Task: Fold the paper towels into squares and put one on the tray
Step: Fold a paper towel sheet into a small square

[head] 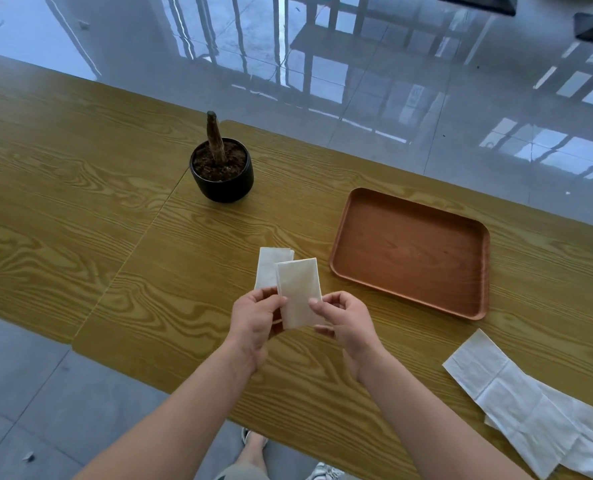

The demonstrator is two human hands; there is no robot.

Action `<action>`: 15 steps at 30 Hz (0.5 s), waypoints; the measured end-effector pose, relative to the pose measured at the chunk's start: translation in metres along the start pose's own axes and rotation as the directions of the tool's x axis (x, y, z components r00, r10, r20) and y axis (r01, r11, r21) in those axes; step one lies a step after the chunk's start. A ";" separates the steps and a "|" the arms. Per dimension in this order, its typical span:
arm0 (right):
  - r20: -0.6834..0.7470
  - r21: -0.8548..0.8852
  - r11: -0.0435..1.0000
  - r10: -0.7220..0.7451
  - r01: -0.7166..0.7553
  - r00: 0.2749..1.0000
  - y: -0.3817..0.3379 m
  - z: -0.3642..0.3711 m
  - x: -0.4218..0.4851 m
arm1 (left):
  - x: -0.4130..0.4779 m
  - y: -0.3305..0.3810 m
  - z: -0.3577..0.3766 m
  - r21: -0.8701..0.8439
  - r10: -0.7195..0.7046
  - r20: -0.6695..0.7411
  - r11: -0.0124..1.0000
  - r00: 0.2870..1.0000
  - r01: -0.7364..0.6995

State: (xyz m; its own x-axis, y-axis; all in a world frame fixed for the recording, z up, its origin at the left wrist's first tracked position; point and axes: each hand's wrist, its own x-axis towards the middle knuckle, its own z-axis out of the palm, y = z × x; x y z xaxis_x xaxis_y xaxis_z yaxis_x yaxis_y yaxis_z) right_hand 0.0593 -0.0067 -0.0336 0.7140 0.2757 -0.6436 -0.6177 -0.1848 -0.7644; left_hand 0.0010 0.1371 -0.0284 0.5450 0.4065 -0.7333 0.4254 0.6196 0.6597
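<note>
A folded white paper towel (pixel 298 292) is held upright above the wooden table (pixel 115 209). My left hand (pixel 255 318) pinches its lower left edge and my right hand (pixel 340 318) pinches its lower right edge. Behind it lies another folded towel (pixel 267 268) on the table, partly hidden. The brown tray (pixel 409 252) sits to the right of my hands with nothing in it. Unfolded white paper towels (pixel 530 407) lie at the table's near right corner.
A black pot (pixel 222 174) with soil and a bare stump stands on the table behind the towels. Glossy grey floor lies beyond the far table edge. My feet show under the near edge.
</note>
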 end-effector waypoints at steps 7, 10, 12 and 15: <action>-0.044 0.044 0.999 0.003 -0.001 0.999 -0.013 0.017 0.025 | 0.027 0.024 -0.008 0.162 0.050 0.020 0.985 0.999 -0.052; -0.115 -0.087 0.993 -0.085 0.075 0.990 -0.017 0.032 0.039 | 0.042 0.036 -0.008 0.318 0.155 -0.034 0.938 0.987 -0.137; -0.136 -0.213 0.970 -0.146 0.115 0.980 -0.019 0.041 0.049 | 0.052 0.043 -0.008 0.495 0.271 -0.057 0.844 0.961 -0.208; -0.130 -0.436 0.883 -0.250 0.171 0.960 -0.019 0.051 0.061 | 0.063 0.049 -0.011 0.649 0.347 -0.064 0.727 0.936 -0.226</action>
State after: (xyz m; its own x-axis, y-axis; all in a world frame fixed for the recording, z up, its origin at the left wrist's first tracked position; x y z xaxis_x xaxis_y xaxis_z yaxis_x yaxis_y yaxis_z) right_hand 0.0978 0.0621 -0.0563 0.8823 0.1885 -0.4314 -0.2795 -0.5277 -0.8021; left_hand 0.0476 0.2005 -0.0439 0.6116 0.6383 -0.4675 0.6550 -0.0771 0.7517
